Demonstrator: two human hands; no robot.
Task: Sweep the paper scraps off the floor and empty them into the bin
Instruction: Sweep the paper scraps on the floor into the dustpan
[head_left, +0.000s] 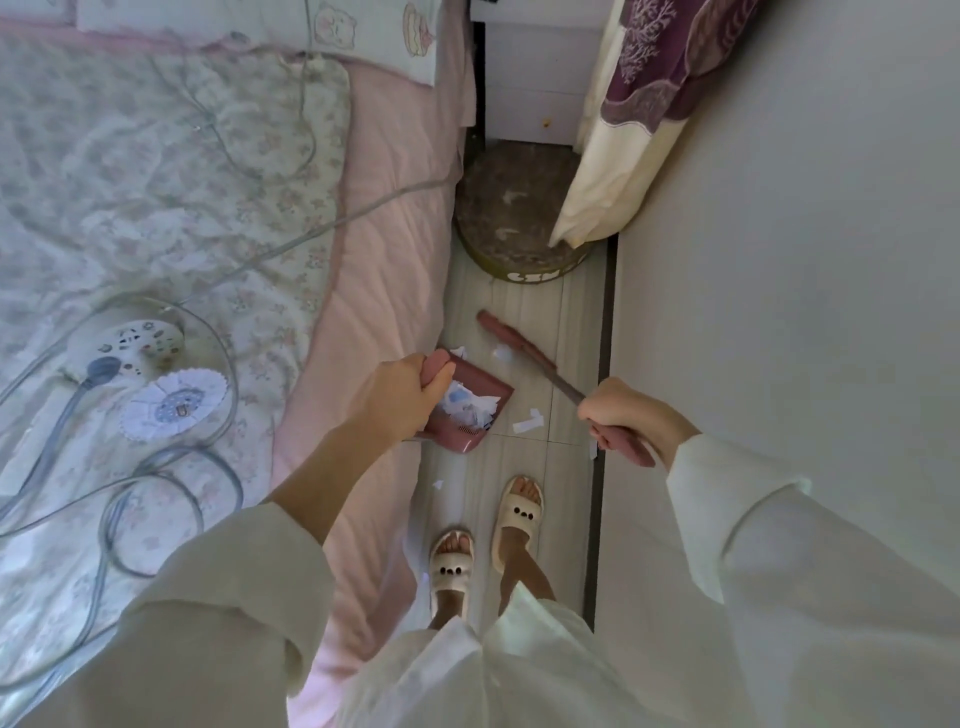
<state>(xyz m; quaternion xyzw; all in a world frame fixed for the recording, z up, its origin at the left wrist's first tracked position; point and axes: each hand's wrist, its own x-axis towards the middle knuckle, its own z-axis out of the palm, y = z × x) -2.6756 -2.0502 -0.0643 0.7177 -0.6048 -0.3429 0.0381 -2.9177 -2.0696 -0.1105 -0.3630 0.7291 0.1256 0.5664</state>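
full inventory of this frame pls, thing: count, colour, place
dustpan: 1, dusty pink, held above floor beside the bed, scraps inside
brush: 1, pink, head near the floor ahead of dustpan
paper scraps: several, white, loose on floor tiles, more in dustpan
round stool: 1, mottled brown, far end of aisle
bed: 1, pink quilt, floral sheet, left
power strip: 1, white, on bed, with grey cables
curtain: 1, purple and cream, upper right
slippers: 2, cream, on feet
left hand: grips dustpan handle
right hand: grips brush handle
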